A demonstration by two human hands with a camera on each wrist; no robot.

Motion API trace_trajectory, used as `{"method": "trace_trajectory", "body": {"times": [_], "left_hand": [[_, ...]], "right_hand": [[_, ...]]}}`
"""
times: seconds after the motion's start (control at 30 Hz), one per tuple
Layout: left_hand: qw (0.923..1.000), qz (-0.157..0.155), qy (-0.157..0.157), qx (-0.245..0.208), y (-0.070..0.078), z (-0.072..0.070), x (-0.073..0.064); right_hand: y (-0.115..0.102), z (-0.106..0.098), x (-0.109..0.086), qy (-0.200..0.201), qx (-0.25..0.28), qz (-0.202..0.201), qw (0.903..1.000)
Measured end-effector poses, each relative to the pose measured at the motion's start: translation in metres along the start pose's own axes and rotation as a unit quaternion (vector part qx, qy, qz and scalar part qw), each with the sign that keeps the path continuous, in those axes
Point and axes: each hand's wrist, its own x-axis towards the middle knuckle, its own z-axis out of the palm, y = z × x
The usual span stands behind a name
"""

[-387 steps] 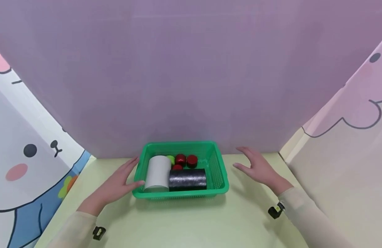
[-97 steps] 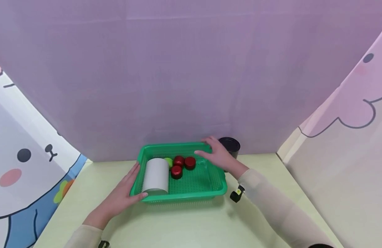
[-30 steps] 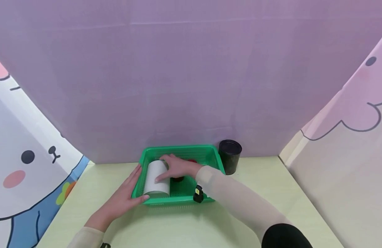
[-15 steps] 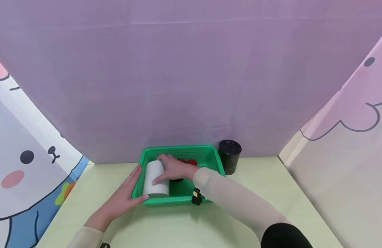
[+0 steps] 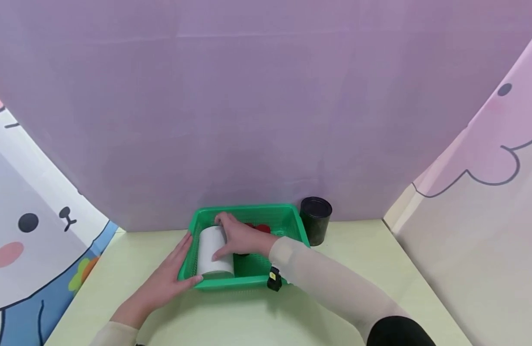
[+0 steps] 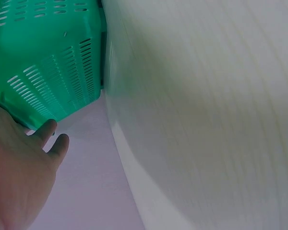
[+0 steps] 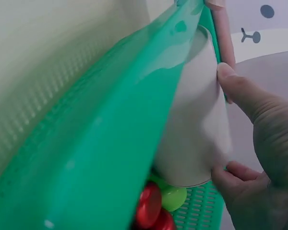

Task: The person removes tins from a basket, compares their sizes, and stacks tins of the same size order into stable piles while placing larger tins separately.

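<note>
My right hand [image 5: 242, 238] reaches into the green basket [image 5: 242, 283] and grips a white can [image 5: 211, 250] lying on its side at the left. In the right wrist view, the thumb presses its side, while curled fingertips meet its other end. My left hand [image 5: 164, 281] lies along the basket's left side, fingers straight, thumb on the front rim. Beside the white can, small shiny red rounded pieces [image 7: 149, 206] and a light green one [image 7: 173, 198] lie in the basket. The right hand and forearm partly hide them in the head view.
A black can [image 5: 315, 222] stands upright on the pale table [image 5: 231, 317], close against the basket's right end. A purple wall [image 5: 266, 120] rises directly behind. Printed cartoon panels flank the table on both sides.
The black can has left the basket and stands upright to its right. My right hand has come across onto the white can. My left hand has stayed at the basket's left side.
</note>
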Motion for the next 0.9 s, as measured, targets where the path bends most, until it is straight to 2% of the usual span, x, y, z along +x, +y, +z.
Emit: {"method": "trace_trajectory", "body": {"times": [0.23,0.43,0.53,0.9], "left_hand": [[1.0,0.003,0.0,0.0,-0.0008,-0.0009,0.0015],[1.0,-0.004,-0.002,-0.003,0.0026,-0.0015,0.0006],[1.0,-0.005,-0.004,-0.004,0.0034,-0.0011,0.0006],[0.9998,-0.014,-0.009,-0.007,0.001,-0.0014,0.0011]], "right_hand": [[-0.003,0.0021,0.005,0.0,-0.04,0.016,0.9991],[-0.0036,0.002,0.0041,-0.029,-0.045,0.085,0.9949],[-0.0024,0.001,0.0035,-0.04,-0.04,0.106,0.9928],[-0.0043,0.0026,0.0011,-0.034,0.006,0.082,0.996]]}}
